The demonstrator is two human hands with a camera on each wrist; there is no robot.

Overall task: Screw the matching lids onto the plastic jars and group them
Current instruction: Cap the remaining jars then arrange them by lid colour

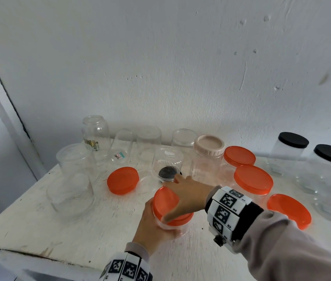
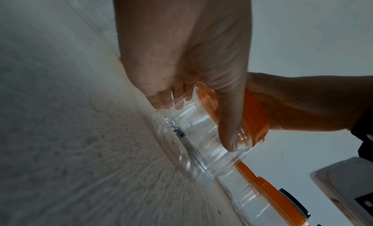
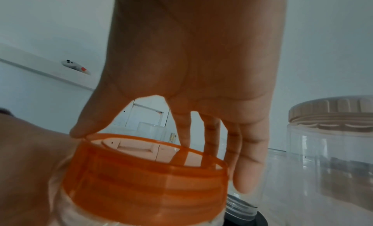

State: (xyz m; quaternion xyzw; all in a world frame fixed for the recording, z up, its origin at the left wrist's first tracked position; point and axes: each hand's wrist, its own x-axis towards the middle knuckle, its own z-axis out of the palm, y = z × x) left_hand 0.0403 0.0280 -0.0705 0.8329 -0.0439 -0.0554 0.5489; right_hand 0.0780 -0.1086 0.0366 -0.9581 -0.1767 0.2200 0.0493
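A small clear jar (image 1: 172, 227) (image 2: 201, 149) with an orange lid (image 1: 165, 201) (image 3: 145, 181) on its mouth stands tilted at the front of the white table (image 1: 59, 236). My left hand (image 1: 152, 226) (image 2: 181, 61) grips the jar's body from the near side, thumb down its wall. My right hand (image 1: 189, 195) (image 3: 191, 61) lies over the lid with straight fingers reaching past its far edge. Its thumb tip touches the lid's rim.
A loose orange lid (image 1: 122, 180) lies left of my hands. Three orange-lidded jars (image 1: 253, 179) stand to the right, with black-lidded jars (image 1: 293, 139) beyond. A beige-lidded jar (image 1: 209, 147), several open clear jars (image 1: 95, 134) and a black lid (image 1: 167, 173) crowd the back by the wall.
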